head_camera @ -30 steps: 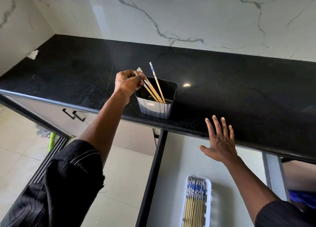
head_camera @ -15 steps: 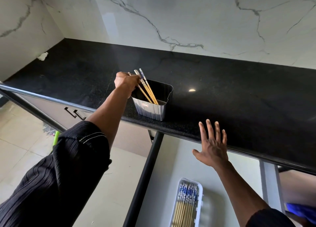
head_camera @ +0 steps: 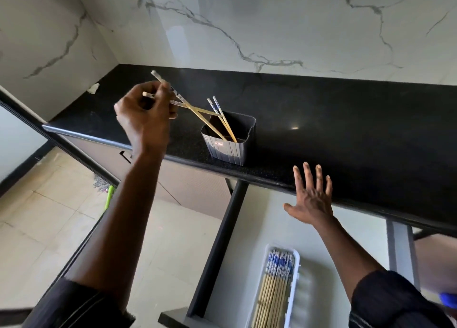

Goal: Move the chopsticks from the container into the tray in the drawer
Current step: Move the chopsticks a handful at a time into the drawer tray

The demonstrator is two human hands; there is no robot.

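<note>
A grey ribbed container (head_camera: 228, 149) stands near the front edge of the black counter. Two chopsticks (head_camera: 222, 118) with blue-and-white tops still lean inside it. My left hand (head_camera: 146, 115) is raised to the left of the container and is shut on two chopsticks (head_camera: 195, 110), whose thin ends point toward the container's rim. My right hand (head_camera: 310, 199) hovers open, fingers spread, by the counter's front edge above the open drawer. In the drawer lies a white tray (head_camera: 295, 268) with several chopsticks (head_camera: 274, 285) laid side by side.
The black counter (head_camera: 346, 130) runs along a white marble wall. The open drawer (head_camera: 249, 231) has a dark left wall and pale floor. A small white scrap (head_camera: 93, 88) lies in the counter's far left corner. Tiled floor and a green handle (head_camera: 108, 196) show at left.
My left hand has lifted two chopsticks up and out of the container toward the left. Two chopsticks stay in the container. My right hand remains open near the counter edge.
</note>
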